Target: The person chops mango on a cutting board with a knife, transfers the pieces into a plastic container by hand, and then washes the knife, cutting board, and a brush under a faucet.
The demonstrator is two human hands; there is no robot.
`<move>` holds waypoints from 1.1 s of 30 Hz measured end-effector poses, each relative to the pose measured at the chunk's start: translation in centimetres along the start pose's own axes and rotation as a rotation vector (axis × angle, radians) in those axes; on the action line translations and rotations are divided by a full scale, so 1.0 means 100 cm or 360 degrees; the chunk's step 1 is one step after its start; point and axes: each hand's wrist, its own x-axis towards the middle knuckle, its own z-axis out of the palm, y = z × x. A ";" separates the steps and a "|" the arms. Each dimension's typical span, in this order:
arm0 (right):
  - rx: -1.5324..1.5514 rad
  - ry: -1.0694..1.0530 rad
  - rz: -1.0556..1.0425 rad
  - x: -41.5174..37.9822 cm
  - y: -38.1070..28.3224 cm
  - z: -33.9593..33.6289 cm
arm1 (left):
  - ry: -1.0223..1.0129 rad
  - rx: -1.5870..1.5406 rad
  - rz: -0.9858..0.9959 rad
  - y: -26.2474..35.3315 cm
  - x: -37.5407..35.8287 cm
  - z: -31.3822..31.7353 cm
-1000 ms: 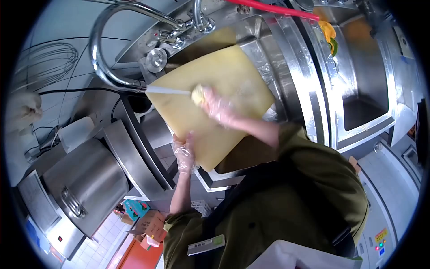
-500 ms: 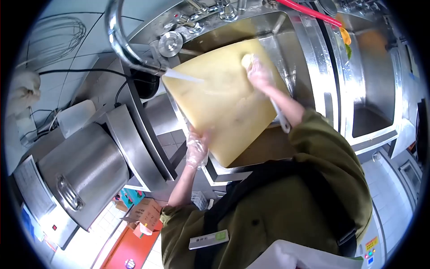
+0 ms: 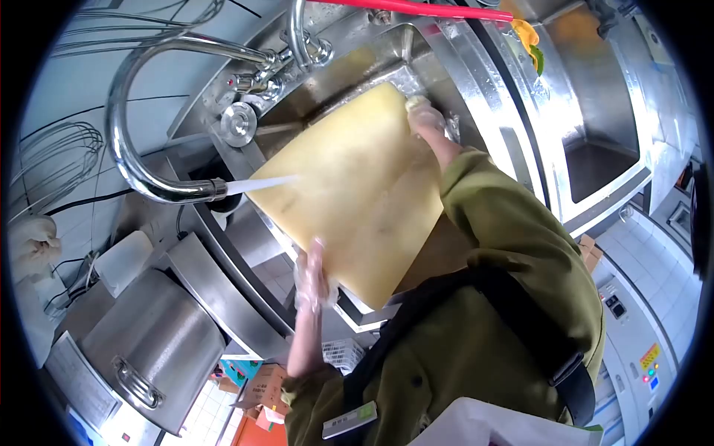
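Observation:
A large yellowish cutting board (image 3: pixel 349 201) lies tilted across the sink, its surface wet. My left hand (image 3: pixel 314 279), in a clear plastic glove, grips the board's left edge near the front, fingers over the top face. At the far right edge of the board, my gloved right hand (image 3: pixel 428 120) is closed around a small pale-yellow pad (image 3: pixel 416 102) and presses it near the corner. Water runs from the curved faucet (image 3: pixel 216 190) onto the board's left part.
Beneath the board is the steel sink basin (image 3: pixel 405 44), with a second basin (image 3: pixel 602 141) to the right. A red hose (image 3: pixel 431 10) crosses the top. On the left stand a big steel pot (image 3: pixel 152 342) and hanging whisks (image 3: pixel 63 152).
My right hand, with the pad, has moved to the board's far right edge. The board has turned slightly and my view has shifted. The left hand stays at the left edge.

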 end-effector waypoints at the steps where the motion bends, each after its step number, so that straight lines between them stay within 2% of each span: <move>1: 0.0099 0.0056 -0.0068 -0.020 -0.004 -0.014 | 0.0078 0.0041 0.0004 0.001 0.008 0.003; 3: 0.0719 0.0241 -0.0487 -0.079 -0.028 -0.048 | 0.0220 0.0142 0.0019 0.005 0.031 0.006; 5: 0.0630 -0.0351 -0.0707 -0.152 -0.059 -0.101 | 0.0283 0.0069 0.0265 0.007 0.049 0.006; 8: 0.0864 -0.0570 -0.1385 -0.231 -0.071 -0.116 | 0.0315 0.0197 0.0134 0.040 0.063 0.010; 10: 0.0682 -0.0339 -0.1268 -0.202 -0.037 -0.058 | 0.0325 0.0289 0.0099 0.054 0.065 0.014; 11: 0.0380 -0.0001 -0.1149 -0.181 -0.022 -0.032 | 0.0333 0.0329 0.0080 0.056 0.067 0.014; 12: 0.0081 0.0292 -0.0972 -0.159 -0.007 -0.006 | 0.0440 0.0376 0.0015 0.050 0.074 0.005; 14: -0.0086 0.0470 -0.0334 -0.102 0.014 0.007 | 0.0407 0.0296 0.0055 0.046 0.080 0.001; 15: 0.0244 0.0142 0.0037 -0.071 0.026 0.008 | 0.0393 0.0254 0.0068 0.043 0.081 0.000; 17: -0.0329 -0.0546 -0.0188 -0.037 0.077 0.062 | 0.0395 0.0220 0.0061 0.039 0.084 -0.007; 19: -0.0214 -0.0529 -0.0253 -0.079 0.039 -0.008 | 0.0412 0.0215 0.0085 0.041 0.094 -0.009; 20: 0.0469 -0.0185 0.0138 -0.112 0.008 -0.028 | 0.0429 0.0227 0.0098 0.042 0.099 -0.008; 21: 0.0732 -0.0108 0.0051 -0.140 -0.019 -0.055 | 0.0442 0.0246 0.0110 0.043 0.103 -0.009; 22: 0.0811 -0.0305 -0.0196 -0.167 -0.041 -0.090 | 0.0419 0.0281 0.0057 0.042 0.104 -0.015; 25: 0.0877 -0.1412 -0.0871 -0.233 -0.091 -0.195 | 0.0329 0.0152 0.0099 0.042 0.105 -0.015; 27: 0.0670 -0.0908 -0.1137 -0.263 -0.065 -0.118 | 0.0344 0.0167 0.0123 0.043 0.105 -0.012; 29: 0.0082 -0.0527 -0.1681 -0.230 -0.018 -0.071 | 0.0328 0.0218 0.0124 0.043 0.105 -0.015; 30: -0.0287 -0.0320 -0.1604 -0.207 0.009 -0.070 | 0.0298 0.0262 0.0112 0.043 0.106 -0.020; 32: -0.0949 -0.0603 -0.1331 -0.151 0.050 -0.053 | 0.0179 0.0289 0.0132 0.050 0.101 -0.020; 33: -0.0938 -0.0665 -0.1310 -0.135 0.055 -0.051 | 0.0088 0.0274 0.0166 0.060 0.092 -0.012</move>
